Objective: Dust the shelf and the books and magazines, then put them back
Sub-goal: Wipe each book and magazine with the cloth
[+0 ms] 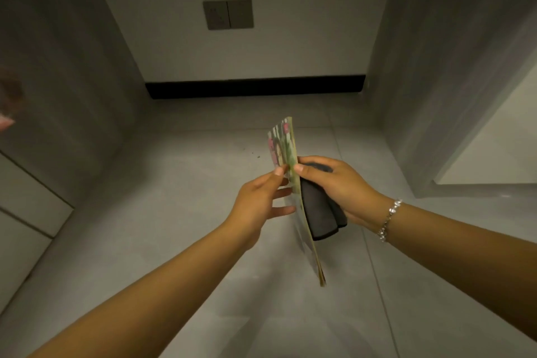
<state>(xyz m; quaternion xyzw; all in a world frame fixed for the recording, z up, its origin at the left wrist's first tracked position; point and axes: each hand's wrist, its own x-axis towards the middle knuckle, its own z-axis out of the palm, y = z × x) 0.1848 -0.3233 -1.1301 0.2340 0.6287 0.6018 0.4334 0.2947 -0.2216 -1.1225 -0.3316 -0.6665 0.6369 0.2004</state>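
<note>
A thin magazine [286, 145] with a colourful cover stands almost edge-on to me, held upright in the air over the floor. My left hand [260, 200] holds it from the left, thumb on the cover and fingers spread along its side. My right hand [337, 183] pinches the magazine's right face with the thumb and also grips a folded dark grey cloth [319, 209], which hangs against that face. No shelf or other books are in view.
Grey tiled floor [189, 212] lies below, with a few crumbs [257, 156] near the magazine. A white wall with a grey socket plate [228, 14] and black skirting [255, 86] is ahead. Grey panels stand left and right; cabinet drawers [26, 200] sit at left.
</note>
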